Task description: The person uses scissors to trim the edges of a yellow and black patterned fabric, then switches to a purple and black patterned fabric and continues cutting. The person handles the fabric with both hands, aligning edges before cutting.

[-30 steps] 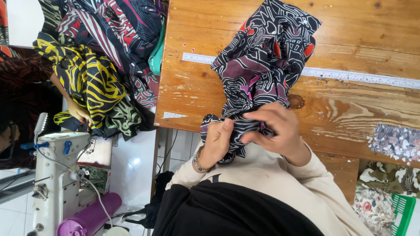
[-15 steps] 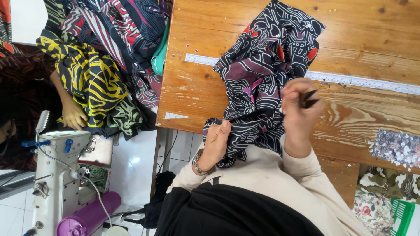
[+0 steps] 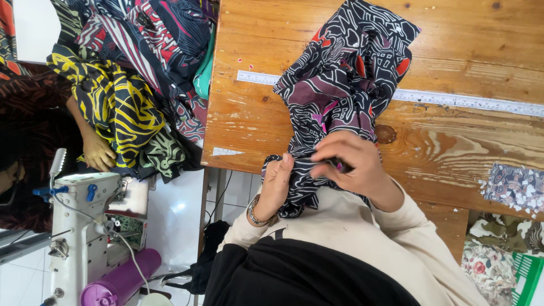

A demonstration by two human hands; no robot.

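At the table's (image 3: 453, 51) near edge, the left hand (image 3: 276, 182) gripped the patterned fabric (image 3: 345, 85); the right hand's (image 3: 351, 164) fingers pinched its bunched end.

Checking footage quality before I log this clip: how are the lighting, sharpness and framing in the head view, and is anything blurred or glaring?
Head view: even daylight, soft shadows; the frame is turned sideways. The patterned cloth and wooden table are sharp; the right hand and left hand show no noticeable blur. Mild sheen on the white floor tiles, no harsh glare.
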